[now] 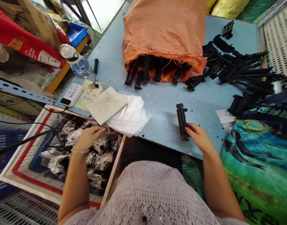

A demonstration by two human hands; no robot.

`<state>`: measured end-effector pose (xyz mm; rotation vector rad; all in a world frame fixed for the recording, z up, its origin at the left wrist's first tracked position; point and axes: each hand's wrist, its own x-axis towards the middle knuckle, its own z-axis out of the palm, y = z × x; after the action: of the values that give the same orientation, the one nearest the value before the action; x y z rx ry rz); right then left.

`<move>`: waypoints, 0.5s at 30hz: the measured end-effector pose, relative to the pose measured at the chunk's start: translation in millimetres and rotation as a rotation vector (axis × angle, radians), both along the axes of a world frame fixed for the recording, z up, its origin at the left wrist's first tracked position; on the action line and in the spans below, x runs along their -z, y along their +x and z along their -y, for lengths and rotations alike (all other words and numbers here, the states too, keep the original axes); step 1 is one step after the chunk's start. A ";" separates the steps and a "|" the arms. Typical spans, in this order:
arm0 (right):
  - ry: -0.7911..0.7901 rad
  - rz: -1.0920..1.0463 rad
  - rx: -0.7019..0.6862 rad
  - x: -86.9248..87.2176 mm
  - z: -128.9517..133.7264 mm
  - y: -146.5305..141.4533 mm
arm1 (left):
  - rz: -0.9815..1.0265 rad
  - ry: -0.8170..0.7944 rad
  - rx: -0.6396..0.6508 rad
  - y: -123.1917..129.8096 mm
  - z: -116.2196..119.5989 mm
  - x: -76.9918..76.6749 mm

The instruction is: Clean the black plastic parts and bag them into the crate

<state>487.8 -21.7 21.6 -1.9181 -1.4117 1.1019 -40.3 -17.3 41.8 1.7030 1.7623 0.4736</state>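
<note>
Black part [182, 122] against right grip [198, 136]

Front tabletop [159, 125] open; orange sack [164, 28] blocks far middle.

A white-capped bottle [79, 64] sits near a black-handled hammer [95, 73].

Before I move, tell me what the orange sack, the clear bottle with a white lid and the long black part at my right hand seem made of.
Orange sack: apparently woven plastic, dull, threads fraying at its mouth.
Clear bottle with a white lid: probably glossy plastic, see-through with highlights.
Long black part: plastic or coated metal, faintly shiny; I can't tell which.
</note>
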 end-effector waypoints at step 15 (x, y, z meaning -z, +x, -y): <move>-0.251 -1.150 -0.064 2.6 -104.0 -178.1 | 0.571 0.012 -0.288 136.0 -117.7 42.7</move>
<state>309.7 82.3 19.0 -0.9667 -0.6753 1.9989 95.7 100.4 -0.9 1.1594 1.5677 0.9883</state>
